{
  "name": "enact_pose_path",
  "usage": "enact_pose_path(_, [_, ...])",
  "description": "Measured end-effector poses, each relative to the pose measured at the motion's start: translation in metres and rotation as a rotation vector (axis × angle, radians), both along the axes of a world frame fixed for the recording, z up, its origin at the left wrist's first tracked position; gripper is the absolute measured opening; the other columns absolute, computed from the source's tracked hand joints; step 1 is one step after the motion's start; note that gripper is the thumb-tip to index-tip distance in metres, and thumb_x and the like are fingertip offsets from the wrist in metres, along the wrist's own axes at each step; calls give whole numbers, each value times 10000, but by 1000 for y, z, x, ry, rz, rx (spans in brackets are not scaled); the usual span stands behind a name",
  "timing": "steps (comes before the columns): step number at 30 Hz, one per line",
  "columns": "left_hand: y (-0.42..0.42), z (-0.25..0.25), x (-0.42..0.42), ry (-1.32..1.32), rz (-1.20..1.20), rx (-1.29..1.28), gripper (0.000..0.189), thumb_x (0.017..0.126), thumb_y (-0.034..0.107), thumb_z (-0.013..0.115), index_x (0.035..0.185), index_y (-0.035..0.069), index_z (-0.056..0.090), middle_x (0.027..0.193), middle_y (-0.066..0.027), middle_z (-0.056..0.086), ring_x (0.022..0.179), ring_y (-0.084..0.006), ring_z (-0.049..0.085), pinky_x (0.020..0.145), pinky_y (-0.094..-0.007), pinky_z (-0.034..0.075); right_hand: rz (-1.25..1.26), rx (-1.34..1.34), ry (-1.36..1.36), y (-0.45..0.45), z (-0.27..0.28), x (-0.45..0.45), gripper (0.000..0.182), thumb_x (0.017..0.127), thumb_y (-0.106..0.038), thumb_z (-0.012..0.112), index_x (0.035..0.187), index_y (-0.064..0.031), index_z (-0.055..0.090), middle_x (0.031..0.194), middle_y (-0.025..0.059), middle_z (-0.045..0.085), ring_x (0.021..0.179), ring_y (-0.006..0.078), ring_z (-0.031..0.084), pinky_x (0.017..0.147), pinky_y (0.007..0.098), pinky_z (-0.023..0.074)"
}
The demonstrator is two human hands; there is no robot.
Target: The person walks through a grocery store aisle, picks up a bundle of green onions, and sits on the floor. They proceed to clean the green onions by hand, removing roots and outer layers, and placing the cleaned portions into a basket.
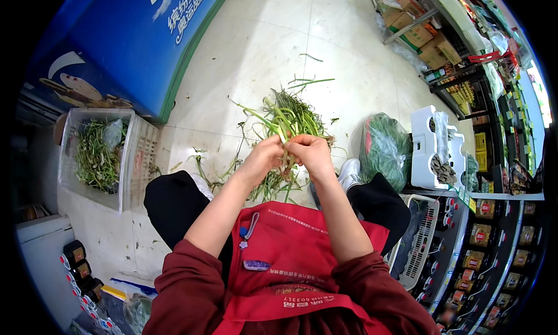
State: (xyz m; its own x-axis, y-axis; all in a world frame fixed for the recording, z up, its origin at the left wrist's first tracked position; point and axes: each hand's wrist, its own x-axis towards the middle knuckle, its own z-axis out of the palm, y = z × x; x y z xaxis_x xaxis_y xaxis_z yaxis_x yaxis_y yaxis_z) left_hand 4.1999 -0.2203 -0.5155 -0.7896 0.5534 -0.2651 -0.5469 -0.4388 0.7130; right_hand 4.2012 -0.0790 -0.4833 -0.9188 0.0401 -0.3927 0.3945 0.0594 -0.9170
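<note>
My left hand (265, 155) is closed round the lower stems of a small bunch of green leafy stalks (279, 121), whose tops point away from me. Beside it, the thumb and fingers of my right hand (308, 152) pinch the pale root end of the same bunch. Both hands nearly touch. Beyond them a pile of thin green stalks (301, 112) lies on the tiled floor. Loose leaves and trimmings (272, 187) are scattered below the hands, between my shoes. A red apron (283, 248) covers my lap.
At the left stands a white plastic crate (130, 160) of greens, near a blue freezer cabinet (130, 43). To the right are a bagged bundle of greens (386, 147), a white foam box (423, 156), a slotted basket (420, 243) and shelves of bottles (479, 234). Cardboard boxes (418, 34) stand farther off.
</note>
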Motion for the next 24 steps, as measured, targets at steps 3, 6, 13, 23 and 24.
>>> enact_pose_path(3, [-1, -13, 0, -38, 86, -25, 303, 919, 286, 384, 1056, 46, 508, 854, -40, 552, 765, -120, 543, 680, -271, 448, 41, 15, -28, -7, 4, 5, 121, 755, -103, 625, 740, 17, 620, 584, 10, 550, 437, 55, 467, 401, 186, 363])
enact_pose_path(6, [6, -7, 6, 51, 108, 8, 297, 931, 306, 367, 953, 48, 512, 768, -24, 529, 705, -115, 531, 660, -268, 439, 35, -7, -32, -7, 1, 3, 166, 783, -136, 605, 754, 26, 627, 581, 17, 553, 413, 52, 468, 379, 187, 372])
enact_pose_path(13, [10, -24, 11, -21, 160, -2, 285, 930, 284, 358, 920, 39, 504, 761, -38, 536, 656, -131, 522, 605, -276, 439, -70, 6, 105, -20, -12, 13, 178, 780, -135, 610, 737, 38, 620, 565, 31, 560, 434, 66, 490, 401, 194, 389])
enact_pose_path(23, [-5, -12, -7, -438, 341, 184, 273, 915, 261, 267, 925, 56, 447, 984, -185, 584, 891, -278, 588, 719, -398, 489, 62, 93, 168, -7, -6, 62, 95, 798, -76, 592, 779, 16, 576, 623, -14, 520, 540, 30, 458, 479, 177, 364])
enact_pose_path(24, [-7, -14, -8, -443, 351, 192, 293, 916, 251, 239, 919, 38, 440, 1012, -214, 571, 935, -309, 576, 764, -434, 479, 105, 76, 198, -3, -5, 68, 96, 802, -73, 587, 773, 17, 566, 628, -15, 513, 539, 32, 456, 482, 177, 365])
